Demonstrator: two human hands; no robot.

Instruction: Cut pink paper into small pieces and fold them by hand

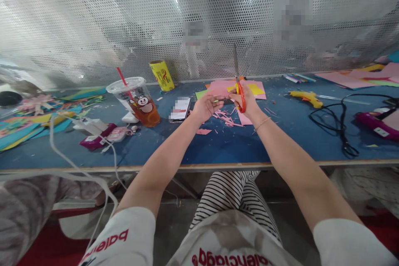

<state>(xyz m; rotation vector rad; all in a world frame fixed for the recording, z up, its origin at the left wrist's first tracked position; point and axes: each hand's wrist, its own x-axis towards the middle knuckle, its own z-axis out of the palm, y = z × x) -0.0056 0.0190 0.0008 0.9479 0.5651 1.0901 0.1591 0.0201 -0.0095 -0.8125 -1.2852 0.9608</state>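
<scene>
Scissors (pixel 240 97) with red-orange handles are in my right hand (pixel 247 99), their metal blades pointing up and away over the desk. My left hand (pixel 208 107) is palm-up beside it, fingers stretched out, with the fingertips meeting those of my right hand. Whether something small is pinched where they meet, I cannot tell. Beneath and around both hands lie thin pink paper strips (pixel 229 119) and a pink scrap (pixel 203 131). Behind them is a pile of pink, yellow and green paper sheets (pixel 221 87).
Left of my hands are a phone (pixel 180 109), a lidded drink cup (pixel 140 106) and a yellow can (pixel 162 76). A purple power strip (pixel 96 137) trails white cables. On the right lie a yellow glue gun (pixel 307 98) and a black cord (pixel 341 122). A perforated metal screen (pixel 124 20) stands behind.
</scene>
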